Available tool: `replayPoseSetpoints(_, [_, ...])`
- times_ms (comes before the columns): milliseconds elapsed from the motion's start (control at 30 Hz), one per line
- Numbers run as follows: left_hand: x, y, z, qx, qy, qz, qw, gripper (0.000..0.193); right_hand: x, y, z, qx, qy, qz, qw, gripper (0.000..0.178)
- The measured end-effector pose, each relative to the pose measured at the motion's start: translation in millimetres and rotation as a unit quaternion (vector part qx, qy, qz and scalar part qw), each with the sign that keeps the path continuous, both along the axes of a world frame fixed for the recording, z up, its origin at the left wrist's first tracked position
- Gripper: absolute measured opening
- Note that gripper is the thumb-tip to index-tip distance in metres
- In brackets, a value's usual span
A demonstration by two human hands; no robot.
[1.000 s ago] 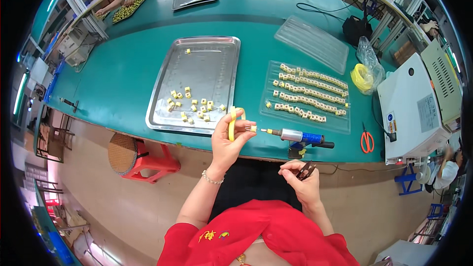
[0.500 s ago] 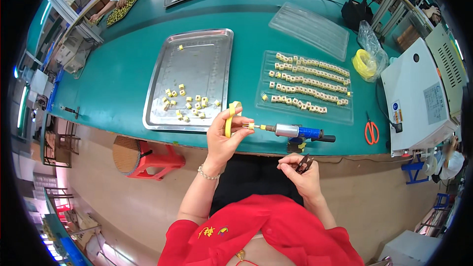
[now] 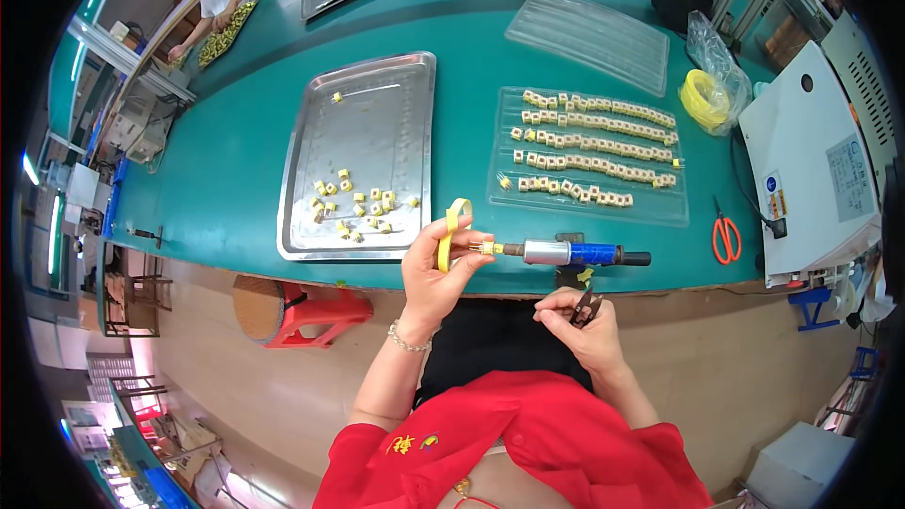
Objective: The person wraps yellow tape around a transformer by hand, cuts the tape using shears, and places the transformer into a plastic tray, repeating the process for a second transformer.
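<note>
Coil bobbin is the closest name we can give the tiny pinned part pinched between the thumb and fingertips of the left hand, probably because it is too small for a fuller grip. Its pins point back toward the palm, which we take as a way of presenting the other end to the narrow nose of the blue-and-silver spindle tool; the two lie in line and seem to meet, though we cannot tell how far one enters the other. A strip of yellow tape curls about the same hand's fingers, perhaps to have it within reach. Below the spindle tool, the right hand is curled round dark snips, thumb and forefinger drawn together; we cannot make out whether anything fine sits between them. Loose bobbins lie scattered in a metal tray, while bobbin rows fill a clear plastic tray, which we suppose helps to order them. Relative to the left hand, we find the held part at the fingertips, on the side facing the spindle tool, and apart from the right hand.
</note>
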State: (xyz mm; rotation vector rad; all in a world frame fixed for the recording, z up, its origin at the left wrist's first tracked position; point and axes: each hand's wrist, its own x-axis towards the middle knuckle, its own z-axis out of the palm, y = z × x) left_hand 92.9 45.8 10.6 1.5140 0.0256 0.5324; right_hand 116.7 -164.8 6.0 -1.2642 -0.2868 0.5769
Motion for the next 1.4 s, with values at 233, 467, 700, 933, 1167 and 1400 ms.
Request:
replayPoseSetpoints(233, [-10.5, -4.8, 2.1, -0.052, -0.013, 0.006, 0.999, 0.049, -7.1, 1.2, 18.5, -0.023, -0.046, 0.014, 0.999, 0.01])
replayPoseSetpoints(467, [-71.9, -12.4, -2.6, -0.191, 0.003, -0.082, 0.978, 0.027, 2.5, 0.8, 44.4, -0.087, -0.194, 0.016, 0.977, 0.008])
replayPoseSetpoints(700, [-95.0, -35.6, 6.6, -0.231, 0.053, -0.211, 0.948, 0.026, 8.6, 34.8, 84.8, -0.17, -0.245, 0.168, 0.94, 0.012])
replayPoseSetpoints(933, [-100.6, -37.9, 4.0, -0.185, 0.039, -0.224, 0.956, 0.029, 4.1, 42.5, 96.7, -0.212, -0.25, 0.243, 0.913, 0.009])
replayPoseSetpoints(1167, [-95.6, -38.9, 5.3, -0.248, 0.085, -0.258, 0.93, 0.054, -1.9, 50.3, 89.1, -0.186, -0.549, 0.124, 0.805, 0.012])
replayPoseSetpoints(1400, [-77.1, -36.3, -7.2, -0.282, 0.087, -0.253, 0.921, 0.048, 33.3, 66.1, 108.6, -0.222, -0.478, 0.071, 0.847, 0.008])
